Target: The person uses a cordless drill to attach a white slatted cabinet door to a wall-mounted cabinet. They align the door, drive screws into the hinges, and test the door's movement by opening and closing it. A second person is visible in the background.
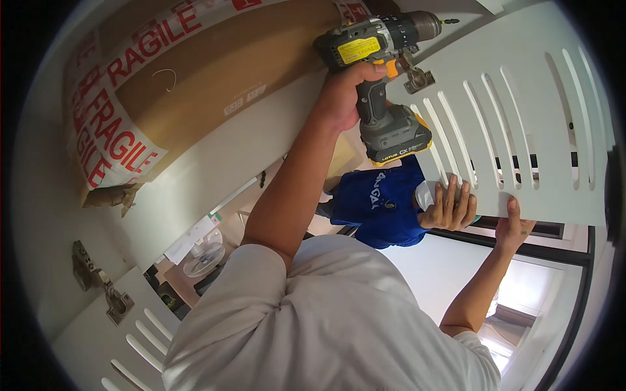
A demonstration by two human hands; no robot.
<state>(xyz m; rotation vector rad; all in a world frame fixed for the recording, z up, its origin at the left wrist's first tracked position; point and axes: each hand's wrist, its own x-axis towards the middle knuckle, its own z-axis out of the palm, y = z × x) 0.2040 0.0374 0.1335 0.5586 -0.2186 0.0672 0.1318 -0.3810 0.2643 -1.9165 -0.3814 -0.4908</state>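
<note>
Left hand [347, 99] clamps its fingers round a yellow-labelled drill [374, 103]; right hand [513, 228] touches a panel [542, 130], finger grip unclear; red-lettered tape [112, 130] crosses the left box [222, 68].

we have the cardboard box [215, 72] crowding the side left of the drill [381, 98], leaving little room behind the tool. the metal hinge [419, 81] juts out just beside the drill's front. along the lower edge of the slotted panel [479, 130], a co-worker's hand [450, 208] blocks the stretch before our right hand [513, 228], and the blue shirt [378, 203] stands below the battery. we see open room between the box's lower edge and our left forearm [285, 189].
</note>
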